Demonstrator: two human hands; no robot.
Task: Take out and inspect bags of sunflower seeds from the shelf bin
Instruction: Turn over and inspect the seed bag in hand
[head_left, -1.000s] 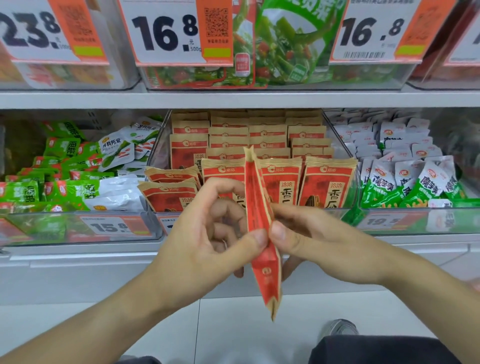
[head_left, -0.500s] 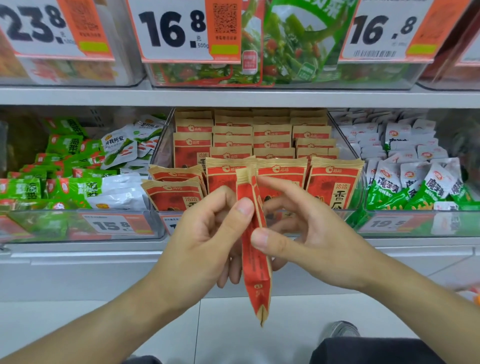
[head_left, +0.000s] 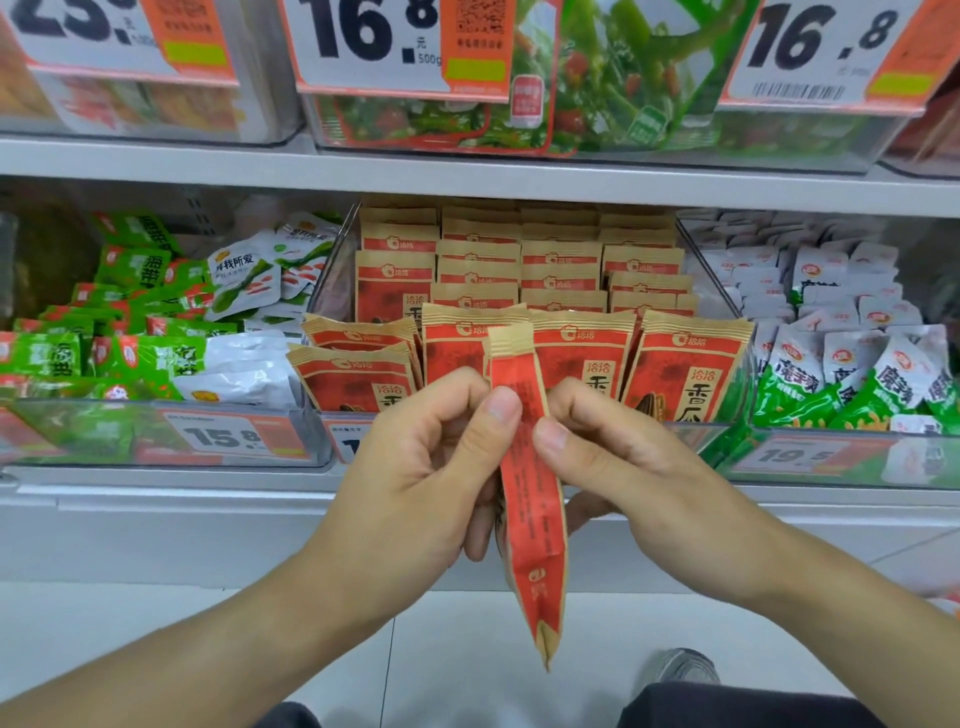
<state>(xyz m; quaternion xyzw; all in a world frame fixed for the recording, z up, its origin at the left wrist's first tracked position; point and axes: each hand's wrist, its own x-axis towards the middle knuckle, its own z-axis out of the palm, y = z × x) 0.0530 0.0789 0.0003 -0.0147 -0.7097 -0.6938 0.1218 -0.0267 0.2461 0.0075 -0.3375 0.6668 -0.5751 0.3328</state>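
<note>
Red sunflower-seed bag (head_left: 527, 483) out of clear shelf bin (head_left: 337, 249), edge-on to camera, likely for checking side seam and print. Pinched between left hand (head_left: 415, 488) thumb and right hand (head_left: 618, 467) thumb (other fingers curled behind). Binned bags (head_left: 685, 374) marked 洽洽, 香瓜. Price tag (head_left: 363, 36) above reads 16.8.

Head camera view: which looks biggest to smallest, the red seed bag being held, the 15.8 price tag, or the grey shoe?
1. Red seed bag, though nearness to the camera inflates it.
2. and 3. 15.8 price tag and grey shoe look alike; shoe partly hidden.
</note>
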